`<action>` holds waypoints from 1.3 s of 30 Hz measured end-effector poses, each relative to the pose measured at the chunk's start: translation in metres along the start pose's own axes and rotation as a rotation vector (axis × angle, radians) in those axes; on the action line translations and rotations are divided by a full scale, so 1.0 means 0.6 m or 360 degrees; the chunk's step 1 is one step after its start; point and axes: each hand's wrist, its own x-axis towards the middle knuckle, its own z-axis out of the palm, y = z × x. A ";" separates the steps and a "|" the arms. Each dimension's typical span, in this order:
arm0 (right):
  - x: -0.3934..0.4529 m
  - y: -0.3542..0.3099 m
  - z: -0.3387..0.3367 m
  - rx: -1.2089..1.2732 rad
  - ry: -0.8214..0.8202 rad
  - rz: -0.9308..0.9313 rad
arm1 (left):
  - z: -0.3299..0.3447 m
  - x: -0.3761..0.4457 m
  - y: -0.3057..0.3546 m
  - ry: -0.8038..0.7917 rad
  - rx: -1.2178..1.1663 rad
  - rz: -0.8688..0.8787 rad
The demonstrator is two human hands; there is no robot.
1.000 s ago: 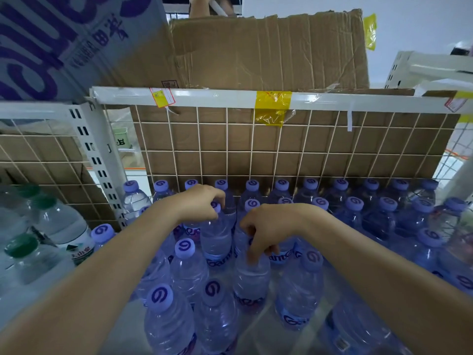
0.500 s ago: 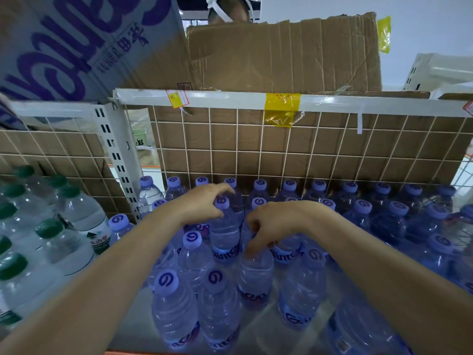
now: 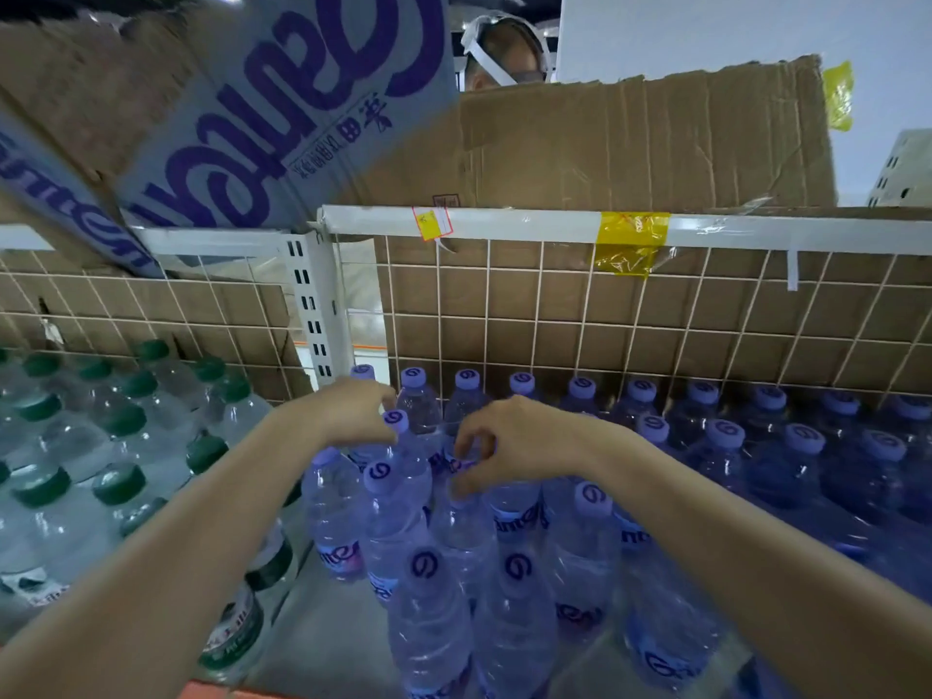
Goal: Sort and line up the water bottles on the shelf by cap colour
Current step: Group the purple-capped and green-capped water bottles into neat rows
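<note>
Left hand: your left hand [image 3: 353, 413] sat curled over a purple-cap bottle [image 3: 396, 421] near the back row; it looked like your fingers held its neck, but the grip itself was hidden
Right hand: your right hand [image 3: 509, 443] was bent like a claw, fingertips down on the top of a purple bottle in the middle [image 3: 461, 527], pinching near its cap
Where the bottles were: purple caps [image 3: 726, 436] stood on the right side of the shelf [image 3: 312, 643], green caps [image 3: 121, 484] on the left, with the white post [image 3: 315, 305] between them
How to do it well: I think you needed to hold each bottle by its neck, lift it straight up and set it snug in its row
Feel and shape: the bottles were thin, clear, squashy plastic with round ridged caps; cardboard [image 3: 630, 143] and wire grid [image 3: 605, 320] stood behind
</note>
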 end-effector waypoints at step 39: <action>0.139 0.007 0.024 -0.0466 0.0193 0.0366 | 0.001 0.063 -0.034 -0.0180 -0.0089 0.0586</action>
